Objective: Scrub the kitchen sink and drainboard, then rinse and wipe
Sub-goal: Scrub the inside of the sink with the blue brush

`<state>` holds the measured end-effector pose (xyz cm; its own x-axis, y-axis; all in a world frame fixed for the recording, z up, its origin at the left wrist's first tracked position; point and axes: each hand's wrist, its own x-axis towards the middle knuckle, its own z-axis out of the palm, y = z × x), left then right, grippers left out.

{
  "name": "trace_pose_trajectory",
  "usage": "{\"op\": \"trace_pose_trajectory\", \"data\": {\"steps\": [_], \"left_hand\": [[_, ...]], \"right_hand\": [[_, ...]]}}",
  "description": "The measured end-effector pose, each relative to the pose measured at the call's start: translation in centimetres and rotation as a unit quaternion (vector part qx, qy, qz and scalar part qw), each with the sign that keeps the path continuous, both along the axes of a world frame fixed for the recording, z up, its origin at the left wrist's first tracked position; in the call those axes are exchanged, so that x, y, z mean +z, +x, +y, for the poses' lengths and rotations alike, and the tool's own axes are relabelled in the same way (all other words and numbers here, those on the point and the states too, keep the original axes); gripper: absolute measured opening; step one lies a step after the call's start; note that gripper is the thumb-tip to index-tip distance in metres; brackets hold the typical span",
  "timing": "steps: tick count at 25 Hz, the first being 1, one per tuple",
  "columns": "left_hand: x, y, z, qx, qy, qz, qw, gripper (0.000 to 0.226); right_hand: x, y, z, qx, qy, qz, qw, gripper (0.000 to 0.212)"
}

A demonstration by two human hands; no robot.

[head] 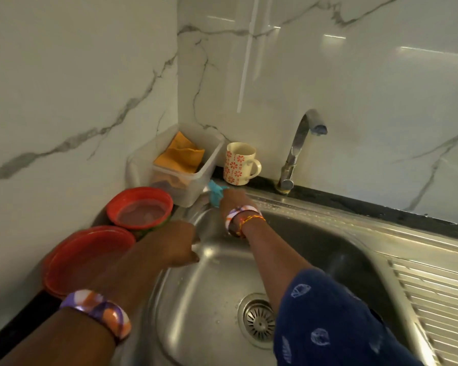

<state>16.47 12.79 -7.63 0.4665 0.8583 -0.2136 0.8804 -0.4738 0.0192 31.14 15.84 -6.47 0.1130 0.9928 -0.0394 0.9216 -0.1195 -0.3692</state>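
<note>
The steel sink [212, 283] fills the lower middle, with its drain [259, 320] near the front. A ribbed drainboard [434, 299] lies to its right. My right hand [233, 200] reaches to the sink's back left corner and grips a blue cloth [215, 192] against the rim. My left hand [175, 243] rests on the sink's left rim with fingers curled; whether it holds anything is hidden. The tap [298, 149] stands behind the sink, and no water runs from it.
A flower-patterned mug [239, 163] stands on the back ledge beside a clear plastic tub [188, 170] holding an orange cloth [181, 154]. Two red lidded bowls [140, 208] [87, 260] sit on the dark counter at left. Marble walls meet in the corner.
</note>
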Motion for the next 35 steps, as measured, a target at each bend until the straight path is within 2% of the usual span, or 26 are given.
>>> {"op": "trace_pose_trajectory", "data": {"steps": [3,4,6,7,9,10,11,13,15,19,23,25,28,30,32,35], "left_hand": [[3.0,-3.1,-2.4,0.027,0.079,-0.045,0.995,0.048],[3.6,-4.8,-2.7,0.053,0.110,-0.048,0.991,0.046],[4.3,-8.3,-3.3,0.130,0.125,-0.045,0.982,0.044],[4.3,-9.8,-3.5,0.163,0.117,-0.032,0.979,0.043],[4.0,-11.8,-3.5,0.174,0.091,0.001,0.981,0.047],[3.7,-12.1,-3.4,0.151,0.076,0.003,0.986,0.052],[3.3,-12.1,-3.4,0.126,0.065,-0.006,0.990,0.057],[3.0,-11.2,-3.7,0.105,0.043,-0.019,0.993,0.056],[2.8,-10.7,-3.6,0.111,0.037,-0.021,0.993,0.051],[2.0,-11.4,-2.6,0.133,0.038,-0.015,0.990,0.051],[2.0,-11.8,-2.2,0.129,0.053,0.002,0.990,0.052],[2.2,-11.8,-2.3,0.129,0.054,0.009,0.990,0.049],[3.5,-11.1,-2.6,0.114,0.083,0.032,0.989,0.038],[5.0,-9.8,-3.0,0.095,0.121,0.004,0.988,0.035],[6.2,-6.5,-3.0,0.027,0.139,-0.040,0.989,0.036],[7.0,1.0,-4.0,-0.073,0.122,-0.065,0.988,0.036]], "right_hand": [[2.1,2.3,-3.4,-0.005,0.009,0.034,0.999,0.030],[3.3,2.5,-5.1,0.005,0.018,0.107,0.994,0.026],[6.1,0.9,-8.1,0.052,0.015,0.311,0.949,0.017],[7.2,-0.3,-8.7,0.101,0.007,0.355,0.930,0.020],[7.9,-3.7,-8.1,0.176,0.008,0.348,0.921,0.030],[7.4,-5.5,-7.1,0.188,0.019,0.311,0.931,0.029],[6.6,-7.1,-5.9,0.182,0.037,0.259,0.948,0.026],[4.3,-9.5,-3.3,0.151,0.063,0.117,0.980,0.031],[2.5,-11.1,-2.1,0.131,0.075,0.034,0.988,0.036],[1.5,-11.7,-2.3,0.195,0.058,0.037,0.978,0.036],[1.6,-10.3,-1.8,0.144,0.072,-0.012,0.987,0.038],[1.5,-11.0,-1.6,0.175,0.077,0.009,0.981,0.037],[1.7,-10.7,-2.6,0.184,0.094,0.120,0.971,0.035],[2.9,-7.9,-4.2,0.149,0.135,0.202,0.959,0.036],[3.9,-2.4,-6.2,0.099,0.168,0.281,0.940,0.032],[5.2,8.4,-9.7,-0.039,0.172,0.347,0.921,0.033]]}}
